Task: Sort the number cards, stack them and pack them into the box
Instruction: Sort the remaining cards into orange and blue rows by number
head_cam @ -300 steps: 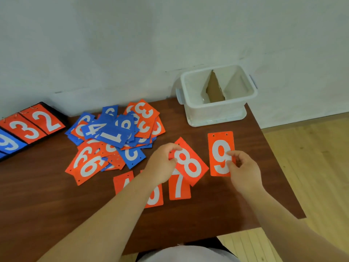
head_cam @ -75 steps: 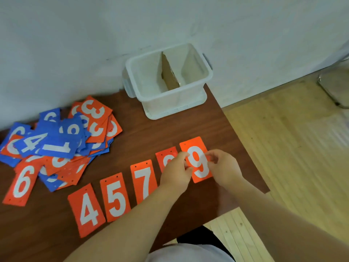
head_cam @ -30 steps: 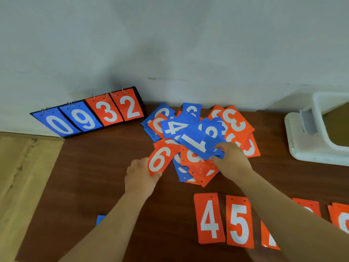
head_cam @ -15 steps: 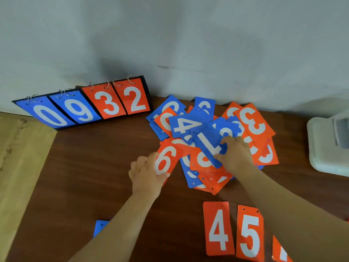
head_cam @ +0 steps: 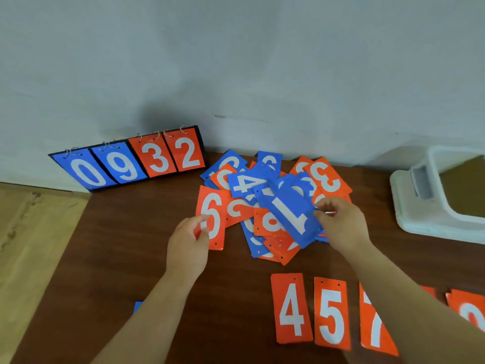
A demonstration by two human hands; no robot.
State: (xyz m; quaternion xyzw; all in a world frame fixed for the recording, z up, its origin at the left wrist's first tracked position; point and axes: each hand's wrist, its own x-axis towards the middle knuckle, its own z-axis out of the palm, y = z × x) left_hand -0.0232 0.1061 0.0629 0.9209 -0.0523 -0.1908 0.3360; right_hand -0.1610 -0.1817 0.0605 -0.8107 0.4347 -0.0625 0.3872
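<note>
The 6 card (head_cam: 211, 218) is found at the left edge of the pile (head_cam: 273, 232), with its long axis running away from the person and its numeral upright. It is pinched at its near left corner between thumb and fingers of the left grip (head_cam: 187, 244). The place judged to be meant for it, between the 5 card (head_cam: 331, 312) and the 7 card (head_cam: 372, 327) in the row on the near desk (head_cam: 118, 245), lies rightward of that grip and nearer the person. Little turning would be needed, since the row's cards are laid on the same axis. No gap is left there: 5 and 7 lie just beside each other, and the right forearm is stretched over the 7. The right grip (head_cam: 341, 222) is closed in a pinch on the right edge of the tilted 1 card (head_cam: 288, 214) atop the pile. The box (head_cam: 420, 216) is seen at the far right.
</note>
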